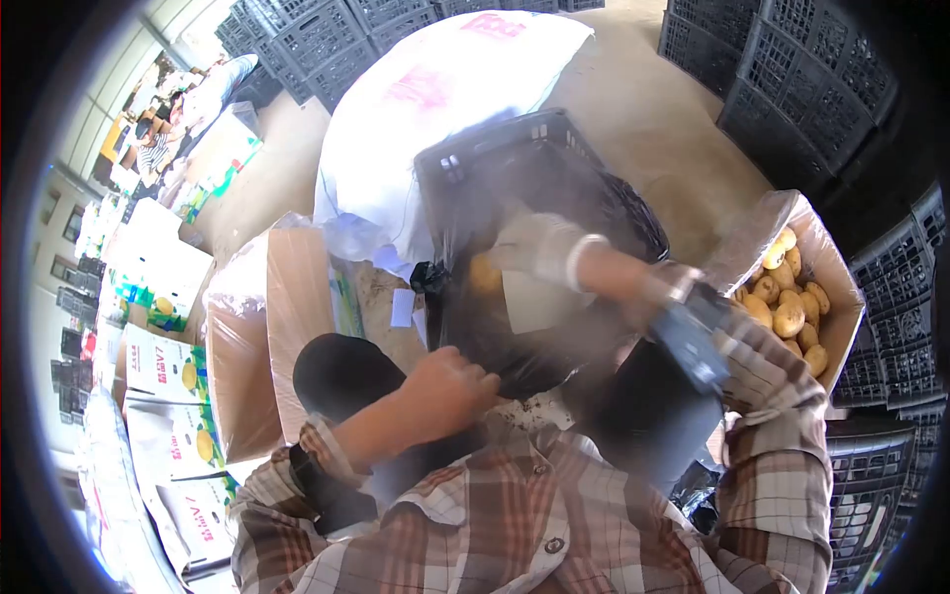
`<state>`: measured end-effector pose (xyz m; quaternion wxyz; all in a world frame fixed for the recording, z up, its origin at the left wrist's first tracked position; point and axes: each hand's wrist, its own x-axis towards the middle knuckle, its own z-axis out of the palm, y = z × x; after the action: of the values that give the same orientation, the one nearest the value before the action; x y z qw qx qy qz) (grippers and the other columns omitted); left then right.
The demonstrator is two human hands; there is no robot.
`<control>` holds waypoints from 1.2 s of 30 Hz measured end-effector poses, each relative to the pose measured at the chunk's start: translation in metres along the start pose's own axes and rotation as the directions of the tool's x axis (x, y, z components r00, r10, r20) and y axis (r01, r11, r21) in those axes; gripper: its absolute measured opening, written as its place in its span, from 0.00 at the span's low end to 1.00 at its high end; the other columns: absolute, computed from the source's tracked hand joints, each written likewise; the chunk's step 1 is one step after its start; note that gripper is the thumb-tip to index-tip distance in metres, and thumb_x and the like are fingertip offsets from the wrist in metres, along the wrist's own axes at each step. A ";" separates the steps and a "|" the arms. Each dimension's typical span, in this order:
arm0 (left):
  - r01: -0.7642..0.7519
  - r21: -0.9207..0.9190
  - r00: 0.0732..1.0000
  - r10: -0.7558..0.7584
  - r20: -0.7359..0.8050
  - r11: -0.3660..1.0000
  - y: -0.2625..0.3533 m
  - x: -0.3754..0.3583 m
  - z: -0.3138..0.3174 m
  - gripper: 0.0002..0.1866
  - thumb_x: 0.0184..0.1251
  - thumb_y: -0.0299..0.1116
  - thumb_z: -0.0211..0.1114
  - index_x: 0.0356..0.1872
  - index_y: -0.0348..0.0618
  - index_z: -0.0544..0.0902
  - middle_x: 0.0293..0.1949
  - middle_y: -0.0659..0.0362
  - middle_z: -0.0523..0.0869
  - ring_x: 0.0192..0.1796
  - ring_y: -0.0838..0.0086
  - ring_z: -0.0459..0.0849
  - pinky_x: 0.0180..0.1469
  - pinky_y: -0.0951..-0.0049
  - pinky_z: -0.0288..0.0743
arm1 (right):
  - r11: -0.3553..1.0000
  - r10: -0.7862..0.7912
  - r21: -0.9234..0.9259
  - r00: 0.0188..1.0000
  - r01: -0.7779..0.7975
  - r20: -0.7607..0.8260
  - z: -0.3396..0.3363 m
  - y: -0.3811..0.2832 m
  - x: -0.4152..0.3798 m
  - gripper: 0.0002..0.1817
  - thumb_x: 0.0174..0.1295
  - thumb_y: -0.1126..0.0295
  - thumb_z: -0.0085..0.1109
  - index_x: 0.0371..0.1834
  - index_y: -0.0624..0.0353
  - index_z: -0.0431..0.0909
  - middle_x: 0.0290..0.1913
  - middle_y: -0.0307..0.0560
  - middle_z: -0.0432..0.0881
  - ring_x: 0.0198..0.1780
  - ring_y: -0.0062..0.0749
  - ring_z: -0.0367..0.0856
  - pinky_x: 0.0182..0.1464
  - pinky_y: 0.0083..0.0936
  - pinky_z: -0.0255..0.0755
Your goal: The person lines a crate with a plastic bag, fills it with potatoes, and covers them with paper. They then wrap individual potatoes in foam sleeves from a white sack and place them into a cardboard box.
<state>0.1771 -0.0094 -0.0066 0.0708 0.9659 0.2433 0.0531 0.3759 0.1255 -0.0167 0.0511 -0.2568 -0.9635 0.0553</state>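
1. Head view, nearest: left hand, one, is resting beside the black liner with fingers partly curled; whether it is pinching any film, cannot tell.
2. Right hand, one, is reaching over the crate, blurring; open or closed, cannot tell.
3. Potato, probably, one showing, is lying inside the crate near the right hand. It is looking firm and fairly light, its skin perhaps bruising if dropped; best hold, fingers wrapping round its middle.
4. Sheet, pale, one, is lying just below the right hand.
5. Liner, black, one, is draping over the crate's side; thin, soft, probably slippery, best taken by a gathered edge.
6. Potatoes, at least a dozen showing, are filling the box at right, one; lower ones are hiding, so no full count.
7. Carton, tan, film-covered, one, is standing at left.
8. Sack, white, one, is bulging behind the crate; seemingly heavy.
9. Printed cartons, three in the nearest left row, are standing beyond the tan one.
10. Stacked crates, black, too many for counting, are lining the back and right.
11. Person, striped top, one plainly showing, is occupying the far left.
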 end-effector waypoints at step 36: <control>0.856 0.296 0.507 -0.799 -0.324 0.424 -0.241 0.029 0.030 0.11 0.59 0.31 0.49 0.31 0.44 0.82 0.33 0.50 0.84 0.39 0.59 0.84 0.42 0.61 0.76 | 0.917 0.051 0.375 0.973 -0.135 0.226 0.044 -0.164 -0.025 0.11 0.59 0.64 0.48 0.34 0.59 0.76 0.30 0.53 0.81 0.34 0.48 0.81 0.36 0.39 0.74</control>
<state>0.0950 0.2114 -0.0737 -0.1380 0.7045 0.6958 0.0222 0.3112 -0.0316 -0.0406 -0.0046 -0.2799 -0.9201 0.2741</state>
